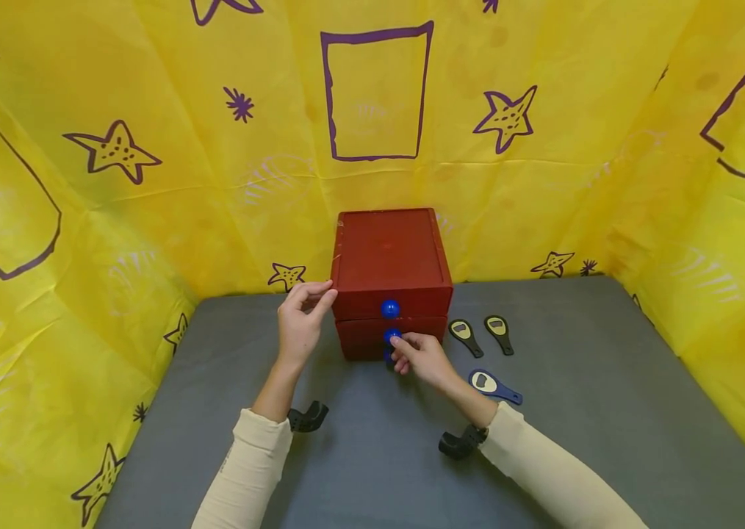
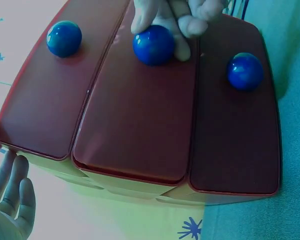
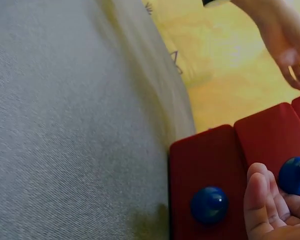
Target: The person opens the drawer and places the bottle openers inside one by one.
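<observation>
A small red drawer unit [image 1: 389, 250] with three drawer fronts and round blue knobs stands on the grey table. My right hand [image 1: 422, 358] is at the middle drawer, thumb and fingers pinching its blue knob [image 2: 154, 46]. In the left wrist view that middle drawer front [image 2: 135, 110] sits slightly forward of its neighbours. The top knob [image 1: 390, 308] and the bottom knob [image 3: 209, 205] are untouched. At the unit's upper left front corner, my left hand [image 1: 300, 323] rests its fingertips on the edge, the other fingers loosely extended.
Right of the unit lie two black bottle openers with pale faces, one nearer [image 1: 465, 338] and one farther right [image 1: 499, 336]. A blue bottle opener [image 1: 494, 386] lies closer, beside my right forearm. Yellow patterned cloth [image 1: 267, 184] hangs behind and at both sides.
</observation>
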The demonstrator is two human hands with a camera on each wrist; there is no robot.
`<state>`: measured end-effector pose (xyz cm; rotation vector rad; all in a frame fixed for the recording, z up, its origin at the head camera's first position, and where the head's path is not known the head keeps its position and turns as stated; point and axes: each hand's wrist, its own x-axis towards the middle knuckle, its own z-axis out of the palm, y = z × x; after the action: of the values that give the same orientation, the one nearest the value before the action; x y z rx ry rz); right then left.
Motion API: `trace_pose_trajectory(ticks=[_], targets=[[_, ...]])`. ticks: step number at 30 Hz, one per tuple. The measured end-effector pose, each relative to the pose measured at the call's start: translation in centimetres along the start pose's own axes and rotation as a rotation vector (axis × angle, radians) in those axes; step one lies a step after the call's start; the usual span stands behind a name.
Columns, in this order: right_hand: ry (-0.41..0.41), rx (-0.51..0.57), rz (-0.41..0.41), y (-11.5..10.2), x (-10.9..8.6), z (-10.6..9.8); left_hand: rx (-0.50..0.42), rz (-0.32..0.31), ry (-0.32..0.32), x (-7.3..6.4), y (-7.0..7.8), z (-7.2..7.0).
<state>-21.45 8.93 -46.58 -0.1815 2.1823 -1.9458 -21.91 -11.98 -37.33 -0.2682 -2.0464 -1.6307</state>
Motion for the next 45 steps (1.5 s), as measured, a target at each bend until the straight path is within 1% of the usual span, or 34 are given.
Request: trace_pose_trajectory(ticks=[4, 11, 16, 23, 29, 32, 34, 38, 42, 45], targets=[[0.014, -0.002, 0.013, -0.1, 0.3, -0.1, 0.003, -0.008, -0.002, -0.1, 0.1, 0.1], [0.008, 0.001, 0.015, -0.2, 0.5, -0.2, -0.006, 0.004, 0.010, -0.1, 0.3, 0.1], [0.000, -0.010, 0.015, -0.3, 0.5, -0.2, -0.012, -0.002, 0.010, 0.0, 0.2, 0.1], [0.034, -0.081, 0.011, 0.3, 0.2, -0.3, -0.019, -0.003, 0.011, -0.2, 0.1, 0.1], [0.069, -0.110, 0.005, 1.3, -0.1, -0.5, -0.016, 0.005, 0.020, -0.3, 0.0, 0.1], [0.096, -0.128, 0.022, 2.1, -0.1, -0.7, -0.017, 0.009, 0.016, -0.2, 0.0, 0.1], [0.100, -0.144, 0.040, 2.5, 0.0, -0.8, -0.019, 0.008, 0.013, -0.2, 0.0, 0.1], [0.056, -0.163, 0.098, 3.1, 0.4, -0.7, -0.022, 0.003, 0.014, -0.2, 0.0, 0.1], [0.002, -0.105, 0.162, 3.7, 0.8, -0.2, -0.023, -0.004, 0.017, -0.1, -0.1, 0.1], [-0.004, -0.038, 0.192, 4.2, 1.0, 0.2, -0.021, -0.009, 0.013, -0.2, -0.1, 0.2]])
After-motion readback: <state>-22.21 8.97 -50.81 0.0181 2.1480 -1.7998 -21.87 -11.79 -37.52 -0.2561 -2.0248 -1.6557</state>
